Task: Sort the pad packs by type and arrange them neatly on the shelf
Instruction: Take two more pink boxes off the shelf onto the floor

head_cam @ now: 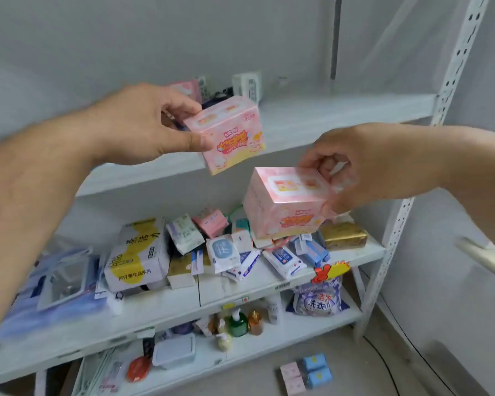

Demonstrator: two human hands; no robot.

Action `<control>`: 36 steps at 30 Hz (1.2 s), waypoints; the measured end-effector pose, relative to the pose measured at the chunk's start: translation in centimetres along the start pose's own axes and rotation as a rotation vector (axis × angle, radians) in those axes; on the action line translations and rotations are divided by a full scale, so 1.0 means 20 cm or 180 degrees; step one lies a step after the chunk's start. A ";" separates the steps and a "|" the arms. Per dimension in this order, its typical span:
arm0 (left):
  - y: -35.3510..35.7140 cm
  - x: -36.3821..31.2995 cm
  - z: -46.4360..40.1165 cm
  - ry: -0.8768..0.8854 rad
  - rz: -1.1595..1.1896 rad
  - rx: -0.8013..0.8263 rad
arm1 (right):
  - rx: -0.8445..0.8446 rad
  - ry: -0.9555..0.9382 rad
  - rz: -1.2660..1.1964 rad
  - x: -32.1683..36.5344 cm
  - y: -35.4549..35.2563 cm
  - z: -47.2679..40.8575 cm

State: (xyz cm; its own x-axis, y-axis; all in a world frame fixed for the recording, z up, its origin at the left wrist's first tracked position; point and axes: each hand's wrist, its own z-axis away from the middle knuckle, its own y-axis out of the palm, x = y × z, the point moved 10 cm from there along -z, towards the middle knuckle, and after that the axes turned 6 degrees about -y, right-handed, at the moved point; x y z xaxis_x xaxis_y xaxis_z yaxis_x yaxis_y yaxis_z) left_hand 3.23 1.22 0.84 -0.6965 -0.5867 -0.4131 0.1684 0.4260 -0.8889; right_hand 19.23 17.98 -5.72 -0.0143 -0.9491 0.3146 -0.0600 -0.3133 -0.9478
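1. Much of the top of the white metal shelf unit point(297, 121) is hidden from you: your left hand point(143, 124) and the pack it holds cover the things at the back, where only a corner of another pink pack point(187, 88), a white boxy device point(247, 84) and some dark blurred shapes show.
2. The print on both held packs is too soft to read; you can make out only red and yellow cartoon lettering and a small drawn face.
3. Your left hand pinches a pink, glossy, plastic-wrapped rectangular pad pack point(226, 135) by its left end, thumb on the front and fingers curled behind, holding it in the air in front of the top shelf's edge.
4. Your right hand point(363, 164) grips a second pink glossy pad pack point(286, 201) of the same design by its upper right corner, fingers curled over the top. It hangs lower, above the right part of the middle shelf, apart from the first pack.
5. Below it, the middle shelf carries a jumbled heap: a small pink soft pack point(210, 221), white and blue wipe packets point(223, 252), a gold foil-wrapped block point(343, 235) and a large white and yellow carton point(139, 252). The second pack hides part of this heap.
6. At the left, a blue and clear plastic bag point(57, 284) is blurred, its contents unclear.
7. The lowest shelf shows bottles point(239, 322) and a purple-printed bag point(317, 298); small pink and blue packs point(305, 372) lie on the floor.
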 end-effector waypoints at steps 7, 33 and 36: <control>0.49 0.10 0.41 0.0415 -0.0172 0.0513 | 0.0736 0.0344 -0.0074 0.08 0.81 0.31; 3.34 0.99 0.88 -0.1222 0.0031 0.2396 | 0.1769 0.1177 -0.0623 -1.03 3.12 0.70; 3.73 1.17 0.93 -0.1192 -0.0090 0.2498 | 0.1772 0.1211 -0.0618 -1.18 3.49 0.70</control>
State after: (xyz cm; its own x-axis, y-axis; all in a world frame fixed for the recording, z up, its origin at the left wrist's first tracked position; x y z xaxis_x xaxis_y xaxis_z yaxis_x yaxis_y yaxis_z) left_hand 12.43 6.51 -78.77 -0.4555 -0.8367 -0.3042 0.6829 -0.1091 -0.7223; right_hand 29.34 18.10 -80.06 -0.4094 -0.8289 0.3813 0.4218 -0.5425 -0.7265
